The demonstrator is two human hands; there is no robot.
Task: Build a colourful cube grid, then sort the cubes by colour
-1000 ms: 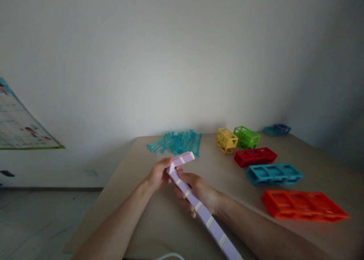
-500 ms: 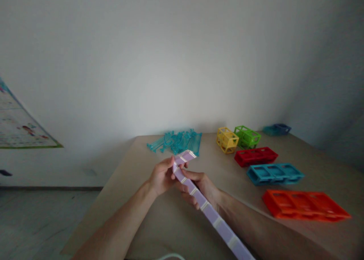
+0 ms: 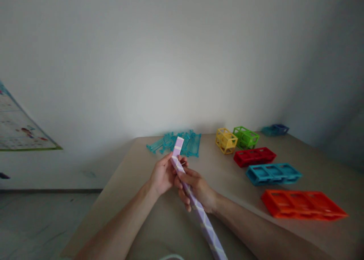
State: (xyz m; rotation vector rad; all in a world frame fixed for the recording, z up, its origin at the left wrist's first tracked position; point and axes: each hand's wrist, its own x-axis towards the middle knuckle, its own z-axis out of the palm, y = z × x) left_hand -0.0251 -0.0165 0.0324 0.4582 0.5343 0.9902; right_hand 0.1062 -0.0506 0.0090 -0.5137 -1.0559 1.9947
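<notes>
A long purple-and-white twist snake puzzle [image 3: 201, 215] runs from the bottom edge up between both hands, away from me. Its short far end [image 3: 177, 146] bends slightly upward past the fingers. My left hand [image 3: 163, 174] pinches the puzzle near this bend, thumb on the side. Just below, my right hand [image 3: 199, 186] is wrapped round the long part, thumb on top and fingers beneath. Pale diagonal lines cross the lower segments. Some fingertips are hidden behind the puzzle.
Turquoise plastic pieces [image 3: 187, 144] lie at the back. To the right stand yellow [image 3: 226, 140] and green frame blocks [image 3: 247, 138], then red [image 3: 254, 157], blue [image 3: 273, 174] and orange frame blocks [image 3: 303, 204]. A dark blue piece [image 3: 280, 129] sits in the far corner.
The puzzle's far end, earlier bent sharply to the right, now points away and nearly in line with the rest. The long part has rolled and swung left at its lower end.
</notes>
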